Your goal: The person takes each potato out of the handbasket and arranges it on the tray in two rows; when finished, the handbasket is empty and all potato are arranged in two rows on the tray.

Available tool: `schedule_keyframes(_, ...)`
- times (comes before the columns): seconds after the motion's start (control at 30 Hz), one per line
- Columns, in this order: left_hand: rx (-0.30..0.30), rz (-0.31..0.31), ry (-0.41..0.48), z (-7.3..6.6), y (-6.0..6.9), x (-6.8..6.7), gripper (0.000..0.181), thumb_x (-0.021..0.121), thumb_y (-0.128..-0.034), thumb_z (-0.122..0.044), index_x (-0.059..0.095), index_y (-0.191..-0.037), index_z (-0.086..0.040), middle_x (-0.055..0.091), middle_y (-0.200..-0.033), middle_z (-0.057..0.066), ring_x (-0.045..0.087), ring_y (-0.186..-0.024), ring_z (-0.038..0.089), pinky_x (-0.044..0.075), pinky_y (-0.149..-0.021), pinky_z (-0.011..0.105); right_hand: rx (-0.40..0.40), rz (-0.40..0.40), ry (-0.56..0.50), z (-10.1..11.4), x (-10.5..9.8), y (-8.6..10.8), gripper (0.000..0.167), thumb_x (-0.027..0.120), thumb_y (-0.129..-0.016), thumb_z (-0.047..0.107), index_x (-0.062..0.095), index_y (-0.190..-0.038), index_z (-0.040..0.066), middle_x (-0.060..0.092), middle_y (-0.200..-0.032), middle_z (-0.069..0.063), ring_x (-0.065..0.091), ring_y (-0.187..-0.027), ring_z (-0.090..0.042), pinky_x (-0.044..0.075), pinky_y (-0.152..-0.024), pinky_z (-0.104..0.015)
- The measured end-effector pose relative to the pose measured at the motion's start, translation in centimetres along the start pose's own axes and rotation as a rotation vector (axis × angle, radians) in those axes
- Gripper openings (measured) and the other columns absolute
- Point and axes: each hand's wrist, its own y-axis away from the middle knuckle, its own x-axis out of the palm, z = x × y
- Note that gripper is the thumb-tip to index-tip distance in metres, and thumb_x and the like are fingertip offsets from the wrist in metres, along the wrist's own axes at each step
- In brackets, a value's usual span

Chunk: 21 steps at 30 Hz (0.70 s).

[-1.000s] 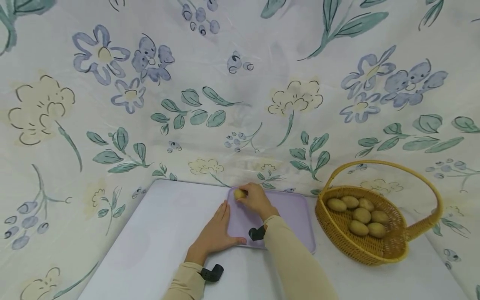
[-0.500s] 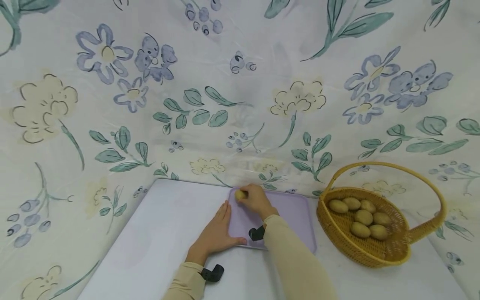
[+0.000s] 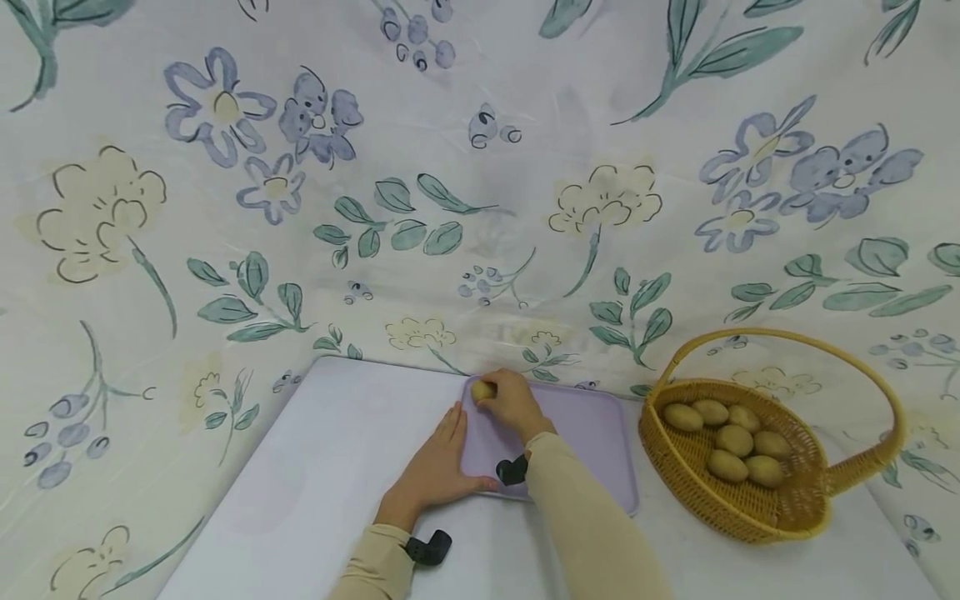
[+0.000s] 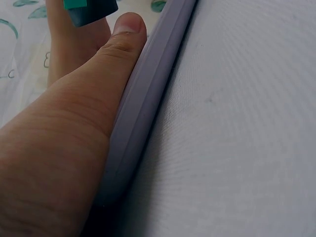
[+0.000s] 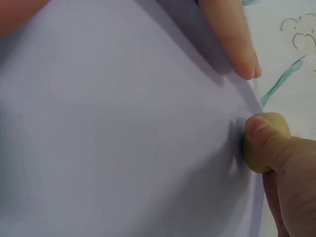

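In the head view the right hand (image 3: 515, 406) pinches a potato (image 3: 481, 390) at the far-left corner of the tray (image 3: 588, 437), the left hand (image 3: 437, 468) straight-fingered along its left edge; left wrist, its thumb (image 4: 116, 54) lies against the tray's side; right wrist, thumb (image 5: 269, 140) on potato.

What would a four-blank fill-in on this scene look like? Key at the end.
1. The ____ hand holds a potato.
2. The left hand lies along the edge of a rimmed lilac ____.
3. The wicker basket contains ____ potatoes.
4. Over the basket arches its ____.

Missing words: right; tray; seven; handle.
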Motion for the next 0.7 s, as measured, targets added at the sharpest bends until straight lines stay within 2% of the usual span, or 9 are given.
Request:
schedule_keyframes(0.27, -0.004, -0.002, -0.002, 0.05, -0.08, 0.22, 0.138, 0.064, -0.0701, -0.088, 0.014, -0.162, 0.002, 0.005, -0.173, 0.016, 0.011, -0.160, 0.029, 0.024, -0.129, 0.043, 0.018, -0.021, -0.001, -0.01, 0.47, -0.13, 0.049, 0.084, -0.083, 0.015, 0.069, -0.128, 0.003, 0.069, -0.126, -0.014, 0.063, -0.120, -0.029, 0.050, -0.110, -0.043)
schedule_keyframes(0.5, -0.005, -0.007, -0.014, 0.05, -0.10, 0.26, 0.139, 0.062, -0.0695, -0.090, 0.013, -0.162, 0.001, 0.005, -0.173, 0.014, 0.011, -0.161, 0.029, 0.024, -0.129, 0.043, 0.057, -0.018, -0.017, 0.16, 0.52, -0.22, 0.051, 0.083, -0.085, 0.015, 0.066, -0.131, 0.003, 0.067, -0.132, -0.014, 0.061, -0.125, -0.029, 0.048, -0.112, -0.042)
schedule_keyframes(0.7, -0.011, -0.006, -0.011, 0.08, -0.02, 0.24, 0.138, 0.063, -0.0701, -0.089, 0.013, -0.162, 0.001, 0.005, -0.173, 0.015, 0.011, -0.161, 0.029, 0.025, -0.129, 0.043, 0.032, -0.021, -0.005, 0.14, 0.71, -0.28, 0.051, 0.083, -0.086, 0.015, 0.066, -0.133, 0.003, 0.066, -0.132, -0.014, 0.061, -0.126, -0.029, 0.048, -0.113, -0.042)
